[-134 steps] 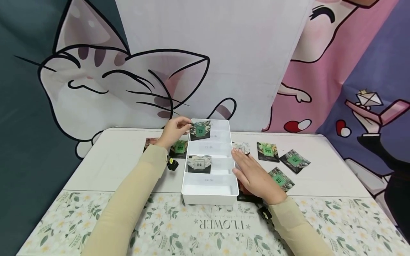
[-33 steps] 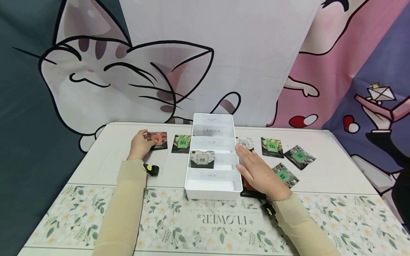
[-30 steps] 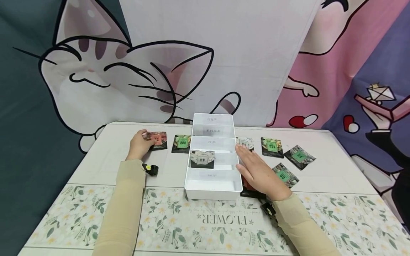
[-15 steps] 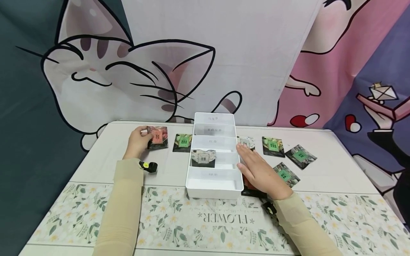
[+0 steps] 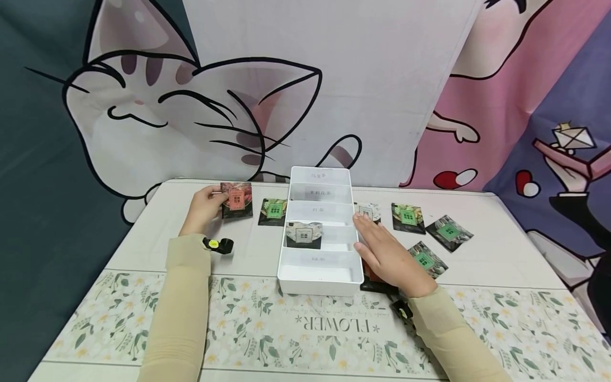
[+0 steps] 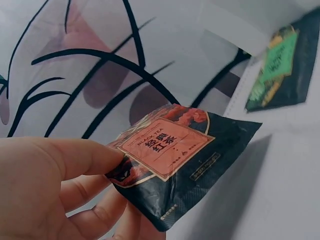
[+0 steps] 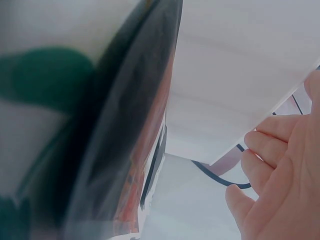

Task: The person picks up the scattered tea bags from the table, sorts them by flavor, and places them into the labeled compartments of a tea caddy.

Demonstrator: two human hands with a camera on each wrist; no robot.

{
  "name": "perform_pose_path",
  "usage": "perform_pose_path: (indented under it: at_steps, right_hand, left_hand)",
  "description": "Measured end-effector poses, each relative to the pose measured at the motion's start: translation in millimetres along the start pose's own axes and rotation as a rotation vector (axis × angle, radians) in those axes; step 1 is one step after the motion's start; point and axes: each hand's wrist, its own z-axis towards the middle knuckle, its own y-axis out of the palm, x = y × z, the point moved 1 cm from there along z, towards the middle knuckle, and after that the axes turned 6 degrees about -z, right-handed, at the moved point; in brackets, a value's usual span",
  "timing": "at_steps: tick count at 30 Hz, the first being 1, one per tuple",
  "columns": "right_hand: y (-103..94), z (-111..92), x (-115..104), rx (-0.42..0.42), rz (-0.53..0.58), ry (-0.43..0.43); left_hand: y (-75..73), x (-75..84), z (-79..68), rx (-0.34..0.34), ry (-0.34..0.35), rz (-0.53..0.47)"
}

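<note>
Head view: left hand (image 5: 199,209) has the black tea sachet (image 5: 236,200) pinched by its left edge, thumb on the printed face. Sachet sits left of the white box (image 5: 321,287), near the bench's (image 5: 143,246) far edge. Left wrist view shows it tilted, shadow below, so at least partly off the surface.

Right hand (image 5: 393,261) grasps nothing: fingers extended, laid along the box's right wall, apparently bracing it.

Box has five compartments in a row. Second from the near end holds a white-label sachet (image 5: 304,235), leaning in its left half. Another green-label sachet (image 5: 273,211) lies between left hand and box, just beside the box wall. More sachets lie on the right side, one dark sachet (image 5: 379,285) partly under the right hand.

Step in hand, my read: pickup, grip made, sachet not boxed. Next move calls for a lift over the left wall without snagging the green-label one, then lowering into a compartment. Middle slot's label seems to match the sachet's print, but it's small from here, so don't bank on it. Right hand should hold the box steady meanwhile.
</note>
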Motion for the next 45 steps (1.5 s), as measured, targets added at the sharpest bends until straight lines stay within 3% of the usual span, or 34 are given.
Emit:
perform_pose_path:
  at_steps: [11,18,25,30,35,45]
  right_hand:
    - [1.3,-0.7,0.4,-0.004,0.001,0.004]
    - [1.4,-1.5,0.5,-0.007,0.004,0.009]
    - [0.1,-1.1,-0.3,-0.005,0.002,0.008]
    - [-0.7,-0.9,-0.6,-0.005,0.003,0.011]
    - [-0.7,-0.8,-0.6,-0.004,0.002,0.013]
    - [0.2,0.0,-0.2,0.005,-0.006,-0.005]
  left_hand:
    - [0.2,14.5,-5.1,-0.054,0.049,-0.130]
    - [5.8,29.7,-14.0,-0.081,0.088,-0.162]
    - [10.8,45.9,-23.7,-0.070,0.174,-0.163]
    - [18.9,54.8,-28.5,-0.070,0.251,-0.163]
    - [30.4,60.0,-32.7,-0.115,0.320,-0.189]
    - [48.3,64.7,-38.8,-0.170,0.335,-0.208]
